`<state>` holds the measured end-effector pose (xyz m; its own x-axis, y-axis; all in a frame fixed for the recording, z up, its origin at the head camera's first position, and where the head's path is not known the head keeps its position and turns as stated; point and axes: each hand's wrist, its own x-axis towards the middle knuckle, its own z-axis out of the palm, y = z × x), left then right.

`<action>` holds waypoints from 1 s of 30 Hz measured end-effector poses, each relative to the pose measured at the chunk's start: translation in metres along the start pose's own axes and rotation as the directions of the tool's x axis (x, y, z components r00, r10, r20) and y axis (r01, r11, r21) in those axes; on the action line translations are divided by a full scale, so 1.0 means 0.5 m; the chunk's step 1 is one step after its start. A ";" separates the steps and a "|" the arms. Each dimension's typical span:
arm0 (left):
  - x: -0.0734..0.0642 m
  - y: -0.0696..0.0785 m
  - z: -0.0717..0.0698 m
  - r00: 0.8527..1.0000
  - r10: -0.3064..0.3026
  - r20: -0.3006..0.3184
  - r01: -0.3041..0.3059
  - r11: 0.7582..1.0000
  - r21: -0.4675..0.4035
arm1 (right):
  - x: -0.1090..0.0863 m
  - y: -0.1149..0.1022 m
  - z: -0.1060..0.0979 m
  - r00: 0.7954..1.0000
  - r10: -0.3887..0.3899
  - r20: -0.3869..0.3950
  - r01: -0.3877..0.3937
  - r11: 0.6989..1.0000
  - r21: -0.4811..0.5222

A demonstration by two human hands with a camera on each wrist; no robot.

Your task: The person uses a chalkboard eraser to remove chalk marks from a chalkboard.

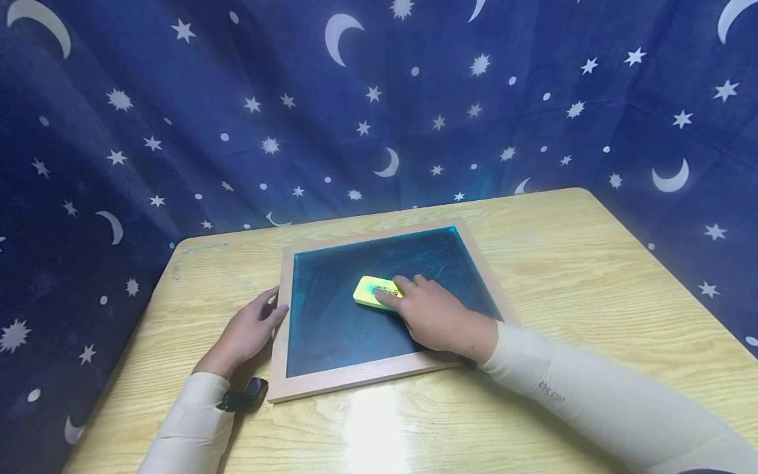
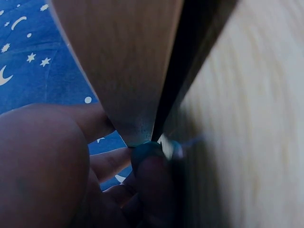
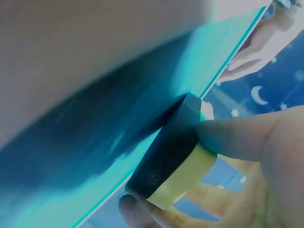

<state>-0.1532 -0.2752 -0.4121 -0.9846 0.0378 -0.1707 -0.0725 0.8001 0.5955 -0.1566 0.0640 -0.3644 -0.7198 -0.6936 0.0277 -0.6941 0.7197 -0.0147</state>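
A small chalkboard (image 1: 331,336) in a light wooden frame (image 1: 367,372) lies on the table, slightly turned. My left hand (image 1: 245,332) is at its left side; in the left wrist view its thumb and fingers hold the end of the frame's edge (image 2: 118,61). Over the middle of the board, my right hand (image 1: 438,316) grips a yellow chalkboard eraser (image 1: 366,291). The right wrist view shows the eraser's dark felt (image 3: 166,147) turned toward the board, with thumb and fingers on its sides. Whether all of the felt touches is unclear. Faint chalk marks (image 1: 358,341) show near the lower edge.
The wood-grain table (image 1: 568,257) extends on all sides of the board. A blue curtain (image 1: 320,131) with moons and stars hangs behind it and at the sides. A black strap (image 1: 243,398) is on the left wrist, close to the frame's lower left corner.
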 end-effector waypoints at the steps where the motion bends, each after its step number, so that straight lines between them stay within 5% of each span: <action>1: 0.000 0.001 0.000 1.000 0.000 0.002 0.000 1.000 0.001 | -0.002 -0.006 0.000 1.000 -0.010 0.000 0.010 1.000 -0.004; 12: -0.001 0.004 0.000 1.000 -0.009 -0.001 0.009 1.000 0.005 | -0.022 -0.069 -0.001 0.994 -0.109 0.017 0.110 0.991 -0.080; 30: -0.003 0.006 0.000 1.000 -0.019 0.006 0.019 1.000 -0.006 | -0.017 -0.061 0.002 0.998 -0.053 0.023 0.054 0.996 -0.071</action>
<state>-0.1520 -0.2726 -0.4101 -0.9821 0.0266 -0.1865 -0.0918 0.7970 0.5970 -0.1295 0.0479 -0.3653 -0.6823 -0.7311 0.0050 -0.7297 0.6814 0.0578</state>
